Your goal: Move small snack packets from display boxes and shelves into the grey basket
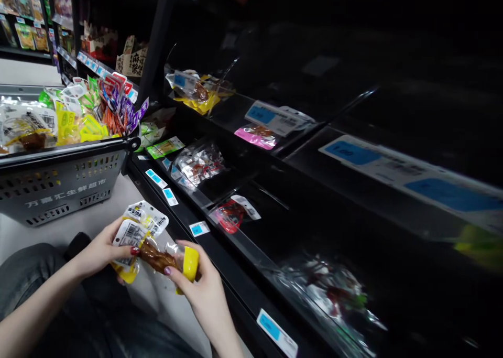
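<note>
Between my two hands are vacuum-sealed snack packets (159, 254) with clear fronts, yellow ends and white printed headers; brown meat-like food shows inside. At least two packets overlap. My left hand (104, 250) is closed on the header end, its thumb over the barcode label. The yellow end on the other side is pinched by my right hand (200, 277), with the thumb lying across the clear film. Both hands are above my lap, just left of the shelf's front edge. Some fingers are hidden behind the packets.
A grey shopping basket (70, 185) heaped with colourful snack packets stands at left. Black shelving (220, 266) with clear dividers and price tags runs along the right. It holds a red packet (231, 215), silver packets (199, 164) and a yellow packet (202, 102).
</note>
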